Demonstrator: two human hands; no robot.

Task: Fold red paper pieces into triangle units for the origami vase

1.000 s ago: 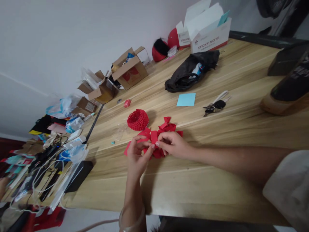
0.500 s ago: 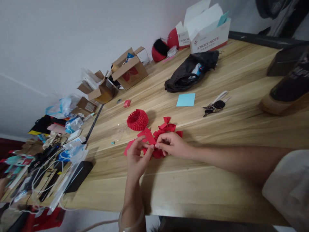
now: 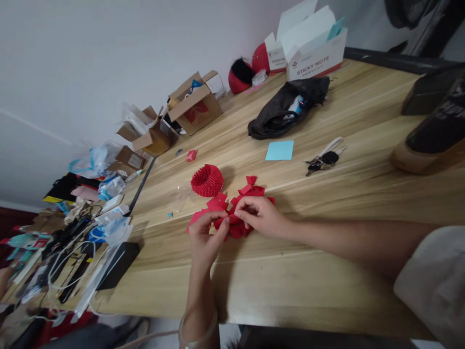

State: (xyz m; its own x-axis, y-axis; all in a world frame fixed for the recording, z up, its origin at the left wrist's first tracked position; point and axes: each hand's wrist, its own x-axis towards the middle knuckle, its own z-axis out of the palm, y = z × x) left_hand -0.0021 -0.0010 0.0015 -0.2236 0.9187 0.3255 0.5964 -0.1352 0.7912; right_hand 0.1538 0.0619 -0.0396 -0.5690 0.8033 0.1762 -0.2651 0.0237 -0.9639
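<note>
My left hand (image 3: 204,238) and my right hand (image 3: 259,215) meet over a pile of red folded paper pieces (image 3: 250,191) on the wooden table (image 3: 327,271). Both hands pinch one red paper piece (image 3: 227,219) between thumb and fingers, just above the table. A ring built from red folded paper units (image 3: 207,180) stands a little beyond my left hand, apart from it.
A blue sticky note (image 3: 279,150), a bunch of keys (image 3: 323,160) and a black bag (image 3: 286,107) lie further back. Open cardboard boxes (image 3: 192,104) and a white "STICKY NOTE" box (image 3: 314,46) line the wall. Cables, bags and a black block (image 3: 118,264) clutter the left end.
The red piece that stuck up between my fingertips is now lower and folded in closer. Both hands stay in about the same place.
</note>
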